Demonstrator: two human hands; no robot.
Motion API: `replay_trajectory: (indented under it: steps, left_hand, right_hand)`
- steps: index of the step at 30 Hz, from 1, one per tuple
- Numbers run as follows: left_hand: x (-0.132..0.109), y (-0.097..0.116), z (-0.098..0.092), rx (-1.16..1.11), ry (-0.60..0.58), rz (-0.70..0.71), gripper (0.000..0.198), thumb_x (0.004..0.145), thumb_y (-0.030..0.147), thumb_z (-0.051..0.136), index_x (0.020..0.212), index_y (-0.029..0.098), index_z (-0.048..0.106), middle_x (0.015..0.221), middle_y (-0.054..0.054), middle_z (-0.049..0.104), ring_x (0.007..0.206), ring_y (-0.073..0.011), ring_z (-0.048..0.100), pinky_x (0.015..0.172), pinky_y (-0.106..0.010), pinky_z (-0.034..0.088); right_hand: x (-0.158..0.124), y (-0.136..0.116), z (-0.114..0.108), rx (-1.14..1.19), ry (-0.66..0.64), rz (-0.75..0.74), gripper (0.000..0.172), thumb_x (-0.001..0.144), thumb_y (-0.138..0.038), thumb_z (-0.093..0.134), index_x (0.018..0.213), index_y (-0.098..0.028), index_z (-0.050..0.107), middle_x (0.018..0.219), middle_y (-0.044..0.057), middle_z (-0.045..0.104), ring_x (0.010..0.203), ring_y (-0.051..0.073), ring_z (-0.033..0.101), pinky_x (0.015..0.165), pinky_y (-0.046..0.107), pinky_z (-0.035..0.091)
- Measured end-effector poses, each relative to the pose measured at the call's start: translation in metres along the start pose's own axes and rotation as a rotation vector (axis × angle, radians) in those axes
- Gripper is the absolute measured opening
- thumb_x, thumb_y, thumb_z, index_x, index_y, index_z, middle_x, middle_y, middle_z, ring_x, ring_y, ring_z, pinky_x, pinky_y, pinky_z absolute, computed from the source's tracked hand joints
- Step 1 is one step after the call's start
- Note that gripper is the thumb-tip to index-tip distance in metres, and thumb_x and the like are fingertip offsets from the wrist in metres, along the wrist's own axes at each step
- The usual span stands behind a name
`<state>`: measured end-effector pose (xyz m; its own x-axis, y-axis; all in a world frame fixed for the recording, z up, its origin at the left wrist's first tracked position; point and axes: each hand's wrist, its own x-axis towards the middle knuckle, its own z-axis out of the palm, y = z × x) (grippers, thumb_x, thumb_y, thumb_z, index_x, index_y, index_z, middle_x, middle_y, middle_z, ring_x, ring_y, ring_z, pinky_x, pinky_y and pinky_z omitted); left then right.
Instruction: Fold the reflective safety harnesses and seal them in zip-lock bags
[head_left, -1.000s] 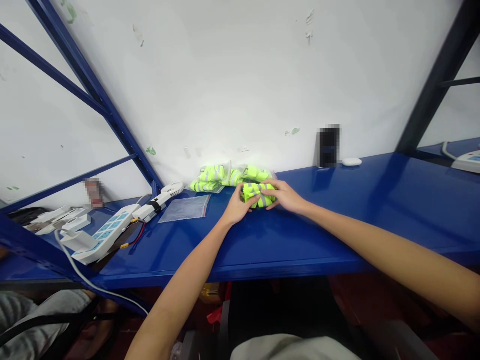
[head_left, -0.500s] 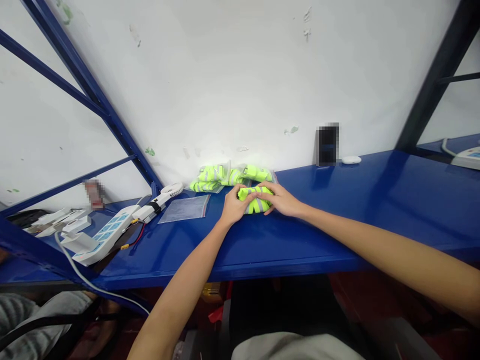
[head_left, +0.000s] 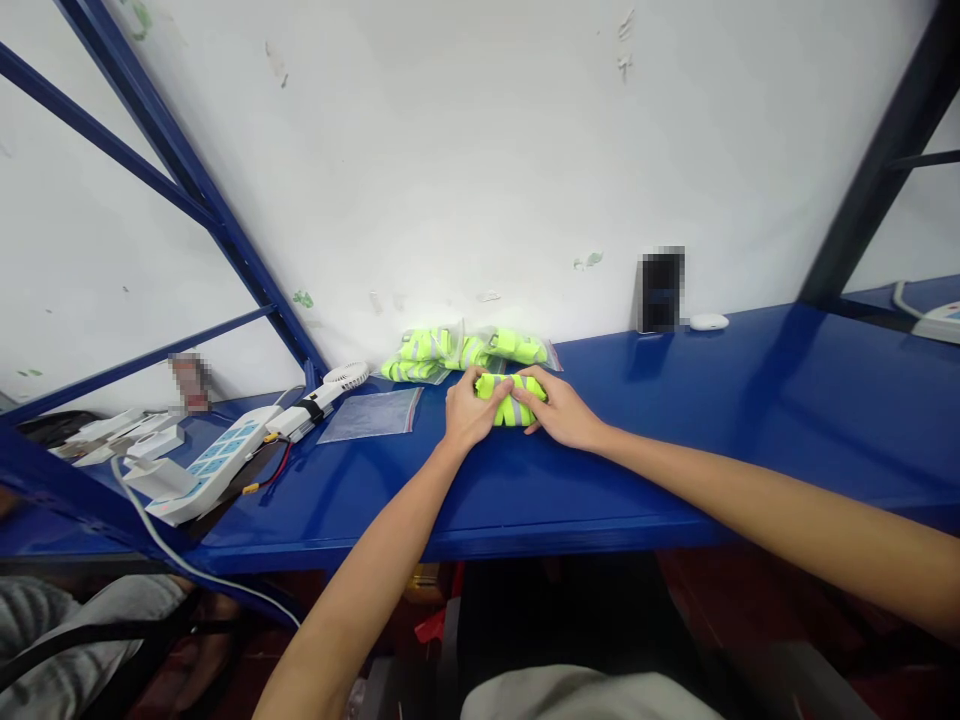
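A rolled-up yellow-green reflective vest [head_left: 516, 411] with grey bands is gripped between both hands over the blue table [head_left: 600, 500]. My left hand [head_left: 471, 410] is wrapped round its left end, thumb on top. Round the right end my right hand [head_left: 564, 408] is closed, its thumb meeting the middle of the roll. Some fingers are hidden behind the fabric. Just beyond the hands, against the wall, lie several bagged reflective vests [head_left: 427, 347] in clear plastic. To the left, a flat clear zip bag [head_left: 371, 415] rests on the table.
Left of the bag are a white handheld fan [head_left: 346, 376], a power strip [head_left: 217, 465] and a red-black cable [head_left: 281, 468]. A dark blurred object [head_left: 661, 290] leans on the wall beside a small white case [head_left: 709, 322]. Another person's leg [head_left: 97, 630] shows at lower left.
The vest roll looks more compact, and its loose left edge is now tucked under my left hand. My right fingers have drawn in closer round its right end.
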<state>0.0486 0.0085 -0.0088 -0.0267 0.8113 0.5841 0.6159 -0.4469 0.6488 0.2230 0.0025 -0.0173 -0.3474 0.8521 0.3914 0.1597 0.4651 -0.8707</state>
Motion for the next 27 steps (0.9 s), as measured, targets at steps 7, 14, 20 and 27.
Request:
replay_trajectory:
  steps: [7, 14, 20, 27]
  left_hand:
    - [-0.001, 0.014, 0.008, -0.105, 0.122, 0.111, 0.028, 0.09, 0.047, 0.049, 0.088, 0.02, 0.055, 0.083, -0.001, 0.061, 0.081, -0.0159, 0.058, 0.079, -0.025, 0.042]
    - [-0.003, 0.021, 0.024, -0.204, 0.192, -0.013, 0.035, 0.096, 0.046, 0.035, 0.084, 0.02, 0.054, 0.082, -0.003, 0.061, 0.081, -0.0169, 0.058, 0.079, -0.026, 0.041]
    - [-0.006, 0.026, 0.036, -0.066, 0.204, -0.031, 0.029, 0.096, 0.045, 0.038, 0.087, 0.021, 0.053, 0.09, -0.005, 0.062, 0.09, -0.0195, 0.057, 0.083, -0.029, 0.04]
    - [0.007, 0.029, 0.046, -0.108, 0.293, -0.347, 0.044, 0.094, 0.056, 0.032, 0.076, 0.022, 0.054, 0.082, -0.01, 0.064, 0.091, -0.0273, 0.057, 0.081, -0.036, 0.04]
  right_hand:
    - [0.0, -0.004, 0.007, -0.15, 0.012, -0.123, 0.042, 0.095, -0.05, 0.042, 0.127, -0.024, 0.049, 0.103, 0.006, 0.067, 0.075, 0.021, 0.068, 0.069, 0.038, 0.059]
    - [0.012, 0.003, 0.004, -0.395, 0.149, -0.348, 0.037, 0.098, -0.033, 0.037, 0.131, -0.023, 0.053, 0.127, 0.008, 0.062, 0.114, 0.026, 0.059, 0.099, 0.043, 0.046]
    - [0.019, 0.016, 0.004, -0.432, 0.194, -0.298, 0.034, 0.096, -0.025, 0.037, 0.124, -0.024, 0.057, 0.117, 0.008, 0.065, 0.105, 0.025, 0.061, 0.093, 0.043, 0.049]
    - [0.011, 0.006, 0.011, -0.569, 0.309, -0.292, 0.033, 0.1, -0.036, 0.032, 0.119, -0.024, 0.056, 0.111, 0.01, 0.06, 0.1, 0.026, 0.062, 0.084, 0.04, 0.053]
